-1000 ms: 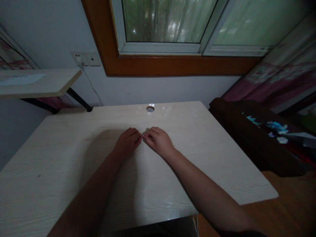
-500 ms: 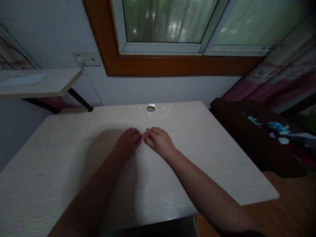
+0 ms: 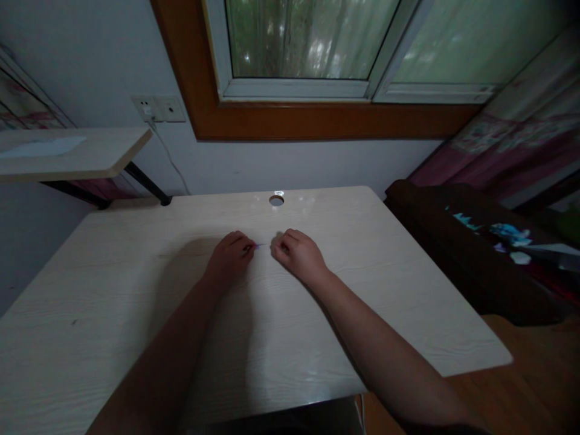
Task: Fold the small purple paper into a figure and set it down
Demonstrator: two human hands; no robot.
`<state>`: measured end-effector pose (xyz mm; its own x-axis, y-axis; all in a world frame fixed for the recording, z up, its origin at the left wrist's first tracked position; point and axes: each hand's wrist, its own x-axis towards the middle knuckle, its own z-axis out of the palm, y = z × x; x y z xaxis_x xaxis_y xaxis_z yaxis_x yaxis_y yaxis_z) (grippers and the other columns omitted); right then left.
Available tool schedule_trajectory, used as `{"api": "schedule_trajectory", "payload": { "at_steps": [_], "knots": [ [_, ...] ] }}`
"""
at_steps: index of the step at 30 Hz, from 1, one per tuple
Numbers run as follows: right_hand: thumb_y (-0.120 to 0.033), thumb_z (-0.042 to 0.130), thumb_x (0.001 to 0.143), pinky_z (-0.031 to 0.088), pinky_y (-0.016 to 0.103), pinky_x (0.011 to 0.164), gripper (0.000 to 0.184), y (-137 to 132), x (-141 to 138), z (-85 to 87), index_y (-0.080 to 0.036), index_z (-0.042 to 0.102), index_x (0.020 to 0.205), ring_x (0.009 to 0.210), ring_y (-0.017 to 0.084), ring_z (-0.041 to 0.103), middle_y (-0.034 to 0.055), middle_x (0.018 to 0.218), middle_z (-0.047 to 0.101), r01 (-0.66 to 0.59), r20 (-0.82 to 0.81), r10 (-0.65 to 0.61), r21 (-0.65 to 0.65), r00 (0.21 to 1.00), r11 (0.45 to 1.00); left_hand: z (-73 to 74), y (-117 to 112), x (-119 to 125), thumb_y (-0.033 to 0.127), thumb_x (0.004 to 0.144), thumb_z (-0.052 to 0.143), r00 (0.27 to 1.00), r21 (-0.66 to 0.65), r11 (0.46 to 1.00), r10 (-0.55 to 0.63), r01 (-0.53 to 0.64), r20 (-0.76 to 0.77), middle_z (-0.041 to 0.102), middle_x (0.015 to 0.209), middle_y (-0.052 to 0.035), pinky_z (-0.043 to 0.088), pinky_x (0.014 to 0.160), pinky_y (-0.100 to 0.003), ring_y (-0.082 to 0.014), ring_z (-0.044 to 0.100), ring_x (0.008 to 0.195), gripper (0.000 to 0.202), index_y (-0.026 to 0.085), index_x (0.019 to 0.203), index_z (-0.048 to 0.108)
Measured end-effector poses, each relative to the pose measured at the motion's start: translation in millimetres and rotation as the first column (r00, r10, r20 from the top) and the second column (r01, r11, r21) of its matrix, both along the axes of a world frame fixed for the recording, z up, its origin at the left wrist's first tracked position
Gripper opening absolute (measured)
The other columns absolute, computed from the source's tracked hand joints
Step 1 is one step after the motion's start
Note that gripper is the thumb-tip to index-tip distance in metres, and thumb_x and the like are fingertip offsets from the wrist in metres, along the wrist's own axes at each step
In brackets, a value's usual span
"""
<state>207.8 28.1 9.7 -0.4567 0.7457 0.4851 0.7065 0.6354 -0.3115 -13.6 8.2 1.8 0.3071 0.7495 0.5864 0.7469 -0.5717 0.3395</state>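
Over the middle of the table (image 3: 294, 338), my left hand (image 3: 229, 257) is closed in a pinch on a small thin purplish piece (image 3: 259, 245). Its fine pale end points right, toward the other hand; its kind is too small to make out. A short gap to the right, my right hand (image 3: 299, 257) rests near the tabletop with thumb and fingertips pressed together. Whatever those fingers hold, if anything, is hidden or too small to see.
A round cable hole (image 3: 276, 200) lies behind my hands near the table's back edge. A raised shelf (image 3: 104, 157) on black legs stands at the back left. Right of the table is a dark wooden piece of furniture (image 3: 430, 241) with scattered items on it.
My hands were together at the small piece and are now apart. The right hand has moved right and the left slightly left, so the thin piece shows between them.
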Motion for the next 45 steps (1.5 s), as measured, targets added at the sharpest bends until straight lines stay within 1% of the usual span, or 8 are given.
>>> {"api": "schedule_trajectory", "payload": {
  "at_steps": [4, 7, 9, 17, 27, 37, 40, 45],
  "knots": [
    [-0.023, 0.061, 0.091, 0.045, 0.031, 0.074, 0.007, -0.9, 0.7, 1.6, -0.019, 0.067, 0.089, 0.083, 0.019, 0.058, 0.0061, 0.087, 0.064, -0.035, -0.063, 0.033, -0.032, 0.997, 0.999, -1.1, -0.6, 1.2, 0.017, 0.090, 0.060, 0.999, -0.029, 0.999, -0.036, 0.036, -0.006, 0.064, 0.084, -0.0045, 0.053, 0.079, -0.033, -0.0181, 0.061, 0.082, 0.007, 0.018, 0.087, 0.066],
    [-0.027, 0.060, 0.093, 0.047, 0.033, 0.083, 0.014, -2.9, -0.9, 2.7, -0.020, 0.068, 0.103, 0.092, 0.021, 0.058, 0.0077, 0.098, 0.065, -0.108, -0.092, 0.104, -0.036, 0.990, 0.994, -2.8, -1.4, 2.6, 0.018, 0.090, 0.061, 0.998, -0.024, 0.997, -0.067, 0.067, -0.004, 0.064, 0.085, -0.0045, 0.053, 0.080, -0.033, -0.0179, 0.061, 0.082, 0.007, 0.018, 0.087, 0.067],
    [-0.028, 0.061, 0.094, 0.046, 0.035, 0.086, 0.017, -4.1, -2.5, 3.0, -0.021, 0.068, 0.107, 0.096, 0.022, 0.057, 0.0080, 0.101, 0.065, -0.145, -0.088, 0.142, -0.024, 0.986, 0.989, -3.5, -2.0, 3.2, 0.018, 0.091, 0.060, 0.996, -0.015, 0.996, -0.085, 0.085, -0.001, 0.064, 0.087, -0.0048, 0.052, 0.080, -0.033, -0.0179, 0.060, 0.083, 0.007, 0.018, 0.089, 0.067],
    [-0.024, 0.061, 0.093, 0.045, 0.037, 0.081, 0.009, -5.1, -7.7, 0.8, -0.020, 0.069, 0.094, 0.089, 0.022, 0.055, 0.0078, 0.096, 0.066, -0.207, -0.050, 0.208, 0.020, 0.977, 0.978, -0.5, -3.5, 5.5, 0.021, 0.094, 0.058, 0.991, 0.003, 0.994, -0.111, 0.111, -0.074, 0.066, 0.088, -0.0053, 0.050, 0.084, -0.035, -0.0187, 0.059, 0.084, 0.009, 0.019, 0.093, 0.066],
    [-0.025, 0.059, 0.094, 0.045, 0.036, 0.080, 0.010, -3.0, -5.2, -0.8, -0.021, 0.068, 0.094, 0.089, 0.021, 0.055, 0.0069, 0.095, 0.066, -0.202, -0.069, 0.204, 0.036, 0.976, 0.979, 0.1, -4.5, 4.5, 0.022, 0.092, 0.061, 0.998, 0.027, 0.998, -0.054, 0.055, -0.044, 0.066, 0.090, -0.0053, 0.050, 0.087, -0.036, -0.0191, 0.060, 0.087, 0.007, 0.020, 0.094, 0.067],
    [-0.024, 0.060, 0.094, 0.045, 0.036, 0.080, 0.010, -3.1, -6.3, -2.2, -0.021, 0.069, 0.097, 0.089, 0.021, 0.056, 0.0070, 0.095, 0.067, -0.194, -0.082, 0.196, 0.033, 0.977, 0.980, 0.7, -3.8, 4.3, 0.021, 0.093, 0.058, 0.991, 0.045, 0.995, -0.081, 0.087, -0.109, 0.066, 0.087, -0.0054, 0.050, 0.084, -0.036, -0.0188, 0.059, 0.083, 0.010, 0.019, 0.090, 0.067],
    [-0.023, 0.061, 0.092, 0.046, 0.036, 0.080, 0.008, -3.1, -7.0, -1.5, -0.020, 0.069, 0.094, 0.088, 0.021, 0.057, 0.0067, 0.093, 0.066, -0.193, -0.077, 0.195, 0.033, 0.978, 0.981, 0.2, -3.5, 4.2, 0.021, 0.094, 0.057, 0.987, 0.052, 0.994, -0.089, 0.097, -0.133, 0.066, 0.088, -0.0057, 0.049, 0.085, -0.036, -0.0190, 0.059, 0.084, 0.011, 0.018, 0.090, 0.066],
    [-0.020, 0.062, 0.090, 0.045, 0.034, 0.077, 0.006, -4.2, -7.3, 0.8, -0.019, 0.068, 0.090, 0.086, 0.021, 0.056, 0.0069, 0.090, 0.065, -0.190, -0.059, 0.191, 0.029, 0.980, 0.981, 1.0, -3.0, 5.1, 0.019, 0.094, 0.056, 0.982, 0.080, 0.989, -0.114, 0.127, -0.151, 0.065, 0.087, -0.0065, 0.050, 0.080, -0.035, -0.0189, 0.058, 0.081, 0.011, 0.018, 0.090, 0.066]
  ]
}}
